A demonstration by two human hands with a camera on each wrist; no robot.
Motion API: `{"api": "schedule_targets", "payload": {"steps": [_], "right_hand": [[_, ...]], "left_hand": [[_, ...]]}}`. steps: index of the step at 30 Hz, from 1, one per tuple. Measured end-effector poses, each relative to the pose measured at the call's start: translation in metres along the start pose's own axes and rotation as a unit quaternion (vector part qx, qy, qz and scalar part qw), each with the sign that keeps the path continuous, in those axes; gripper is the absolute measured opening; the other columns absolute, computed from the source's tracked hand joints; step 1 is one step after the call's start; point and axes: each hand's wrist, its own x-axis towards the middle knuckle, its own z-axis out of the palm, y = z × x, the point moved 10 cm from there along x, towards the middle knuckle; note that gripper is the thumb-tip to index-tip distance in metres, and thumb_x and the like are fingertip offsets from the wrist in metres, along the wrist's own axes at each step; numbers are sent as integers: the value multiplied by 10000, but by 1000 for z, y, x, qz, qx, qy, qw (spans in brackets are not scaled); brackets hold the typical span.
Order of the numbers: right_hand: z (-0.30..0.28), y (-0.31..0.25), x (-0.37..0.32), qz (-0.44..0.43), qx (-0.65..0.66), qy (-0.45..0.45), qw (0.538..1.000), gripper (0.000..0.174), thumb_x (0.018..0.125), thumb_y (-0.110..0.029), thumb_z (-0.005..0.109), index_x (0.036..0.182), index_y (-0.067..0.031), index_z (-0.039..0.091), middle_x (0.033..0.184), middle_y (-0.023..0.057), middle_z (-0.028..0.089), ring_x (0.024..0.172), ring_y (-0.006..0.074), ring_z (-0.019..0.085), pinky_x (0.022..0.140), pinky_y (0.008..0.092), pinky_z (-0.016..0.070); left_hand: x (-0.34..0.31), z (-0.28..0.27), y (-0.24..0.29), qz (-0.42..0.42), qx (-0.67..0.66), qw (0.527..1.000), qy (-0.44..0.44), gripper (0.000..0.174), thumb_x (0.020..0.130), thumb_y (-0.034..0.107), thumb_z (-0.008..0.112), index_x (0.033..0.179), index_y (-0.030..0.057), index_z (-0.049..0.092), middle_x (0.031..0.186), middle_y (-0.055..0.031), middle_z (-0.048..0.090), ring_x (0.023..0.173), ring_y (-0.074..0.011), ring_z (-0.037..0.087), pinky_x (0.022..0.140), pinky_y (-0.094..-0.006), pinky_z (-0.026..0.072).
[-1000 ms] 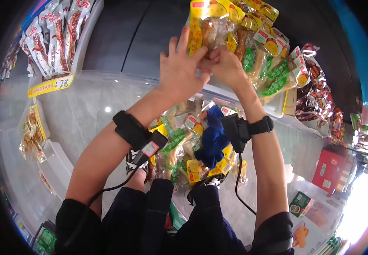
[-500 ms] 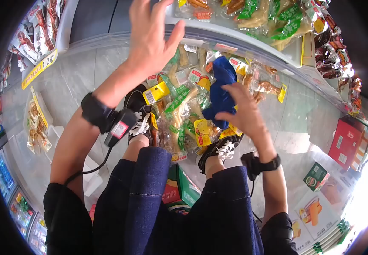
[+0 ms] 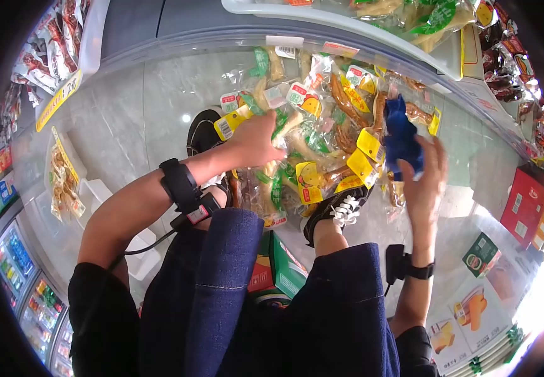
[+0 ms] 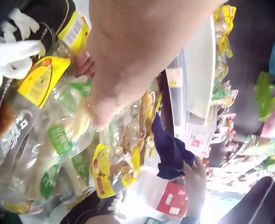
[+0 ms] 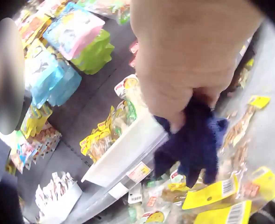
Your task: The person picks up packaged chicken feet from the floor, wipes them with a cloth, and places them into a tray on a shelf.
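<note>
My right hand [image 3: 426, 182] grips a crumpled dark blue cloth [image 3: 402, 135], held above the right end of a pile of snack packets [image 3: 309, 147]. In the right wrist view the cloth [image 5: 193, 140] hangs in finger-like folds below the pinching fingers and thumb. My left hand [image 3: 256, 141] is down on the pile's left side, with curled fingers and thumb on a clear packet with a green label [image 3: 277, 188]. From the left wrist, its fingertips [image 4: 84, 64] show among the packets, and the palm side is hidden. The packets are clear, with yellow or white cartoon labels and brown or pale food inside.
The pile lies on grey floor tiles between my black shoes [image 3: 341, 210]. Beyond it runs a shelf edge with a white bin [image 3: 322, 12] of similar packets. A red box [image 3: 526, 207] stands at right, a green box [image 3: 291, 267] between my legs.
Both hands have come down from the white bin. The right hand has picked the blue cloth off the pile and moved it right. The left hand has dropped onto the packets.
</note>
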Motion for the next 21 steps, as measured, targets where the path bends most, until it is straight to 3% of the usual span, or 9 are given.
{"api": "schedule_targets", "payload": {"steps": [3,4,6,8,9,11,15,18,21], "right_hand": [[76,-48,-10,-54,250,-233,938,367,694,-27,645,1046,-35,541,1035,157,563,1020,334,505,870,349,416],[90,-69,-8,-92,296,-243,919,352,708,-51,637,1041,-6,535,1045,169,549,1010,335,505,844,349,431],[111,-90,5,-123,273,-183,936,385,681,-56,679,1037,-9,540,1059,131,552,941,315,557,789,365,457],[118,-126,8,-257,203,-159,931,442,696,-162,688,1051,13,490,1029,165,540,911,341,558,768,387,467],[123,-133,3,-258,204,-159,931,442,696,-162,688,1051,13,490,1029,165,540,911,341,558,768,387,467],[173,-122,-24,-177,41,-336,924,530,694,-268,691,1062,15,434,984,197,536,894,360,557,753,403,475],[174,-107,-30,-137,97,-316,934,477,688,-222,673,1041,11,454,930,201,564,853,353,576,728,413,483],[163,-88,-20,-72,179,-328,925,386,670,-165,657,973,26,514,821,178,596,758,341,590,703,379,494],[120,-79,-4,2,314,-277,908,334,665,-107,634,974,-10,551,744,132,614,662,231,606,638,329,501]], "left_hand": [[0,-17,-34,-108,-95,988,52,646,605,262,734,1100,-44,453,988,-204,574,926,-319,567,805,-363,455],[-6,-31,-37,-137,-112,983,45,619,633,241,743,1125,-7,461,981,-155,584,902,-253,575,787,-330,463],[-6,-21,-37,-61,-427,900,-55,532,712,196,712,1148,18,465,1015,-110,570,918,-171,558,782,-295,461],[-13,-29,-44,-78,-468,880,-40,490,763,149,658,1186,28,442,1069,-91,542,948,-146,544,794,-282,459],[-16,-32,-49,-92,-508,856,-26,454,815,101,604,1224,38,418,1123,-72,514,979,-121,531,805,-268,457],[-20,-31,-51,-98,-550,829,-17,453,831,93,580,1243,46,397,1114,-75,518,976,-137,535,809,-280,461],[-24,-28,-41,-58,-651,755,-49,465,868,58,509,1296,50,327,1117,-90,521,987,-174,539,840,-316,462],[-24,-23,-33,-41,-648,754,-94,475,875,38,481,1315,45,302,1133,-104,519,1014,-192,534,860,-334,458],[-25,-26,-23,-38,-641,760,-104,467,881,54,476,1315,40,305,1164,-112,513,1061,-196,517,894,-338,439]]}}
